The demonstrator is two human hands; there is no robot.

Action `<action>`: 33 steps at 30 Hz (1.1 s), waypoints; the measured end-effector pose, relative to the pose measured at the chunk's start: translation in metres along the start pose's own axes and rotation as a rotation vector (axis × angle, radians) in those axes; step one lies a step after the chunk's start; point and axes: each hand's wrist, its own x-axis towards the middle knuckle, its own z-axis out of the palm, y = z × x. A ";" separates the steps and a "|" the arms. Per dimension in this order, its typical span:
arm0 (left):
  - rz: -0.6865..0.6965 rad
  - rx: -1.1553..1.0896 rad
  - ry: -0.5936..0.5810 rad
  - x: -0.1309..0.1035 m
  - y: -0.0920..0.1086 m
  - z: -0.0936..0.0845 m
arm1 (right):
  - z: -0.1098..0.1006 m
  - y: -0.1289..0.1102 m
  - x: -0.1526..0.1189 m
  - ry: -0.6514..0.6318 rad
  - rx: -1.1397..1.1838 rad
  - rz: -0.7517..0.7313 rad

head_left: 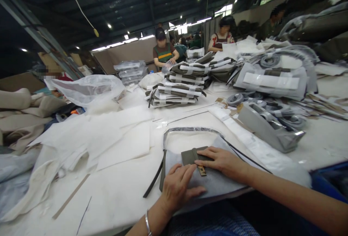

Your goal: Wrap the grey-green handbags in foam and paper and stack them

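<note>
Before me on the white table lies a handbag [217, 184], its front covered with pale translucent sheeting. A dark olive flap [187, 157] with a gold-coloured metal clasp [202, 170] shows at its upper middle. The bag's handle [193, 129], wrapped in clear film, arches away from me. My right hand [221, 161] rests flat on the flap, fingers stretched to the left. At the bag's left part, my left hand [181, 185] touches the front with its fingers spread and thumb apart. Each hand presses on the bag without grasping it.
Wrapped bags [176, 92] are stacked beyond the handle. White sheets [122, 138] spread over the left side of the table [114, 196]. To the right are a grey bag piece [261, 123], coiled wrapped straps [290, 120] and a white foam strip [261, 149]. Co-workers [164, 51] stand farther back.
</note>
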 end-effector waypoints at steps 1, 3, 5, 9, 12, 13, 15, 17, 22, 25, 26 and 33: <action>0.055 0.012 -0.006 0.001 0.000 -0.002 | 0.001 0.000 0.000 -0.001 0.002 -0.004; 0.176 0.004 -0.053 0.002 -0.001 -0.005 | 0.002 -0.001 0.001 0.006 0.014 -0.001; 0.255 -0.035 -0.107 0.003 -0.001 -0.006 | 0.002 -0.001 0.001 0.022 0.036 0.008; 0.276 -0.112 -0.201 0.003 -0.001 -0.003 | 0.002 -0.001 0.001 0.038 0.078 0.015; 0.259 -0.157 -0.263 0.005 0.001 -0.002 | 0.002 -0.002 0.001 0.030 0.081 0.024; 0.251 -0.173 -0.273 0.006 0.002 -0.001 | 0.002 -0.002 0.001 0.024 0.076 0.026; 0.224 -0.201 -0.287 0.006 0.003 -0.001 | 0.000 -0.003 0.002 0.003 0.065 0.020; 0.172 -0.229 -0.304 0.006 0.005 -0.002 | -0.003 -0.003 0.003 -0.029 0.060 0.008; 0.091 -0.335 -0.337 0.004 0.006 -0.006 | -0.010 -0.003 -0.002 -0.115 0.131 -0.026; 0.113 -0.340 -0.318 0.001 0.005 -0.006 | -0.006 -0.005 -0.006 -0.125 0.180 -0.012; 0.130 -0.334 -0.316 -0.001 0.004 -0.006 | -0.005 -0.006 -0.006 -0.112 0.189 0.004; 0.124 -0.321 -0.337 -0.005 0.004 -0.004 | -0.005 -0.011 0.002 -0.070 0.132 -0.014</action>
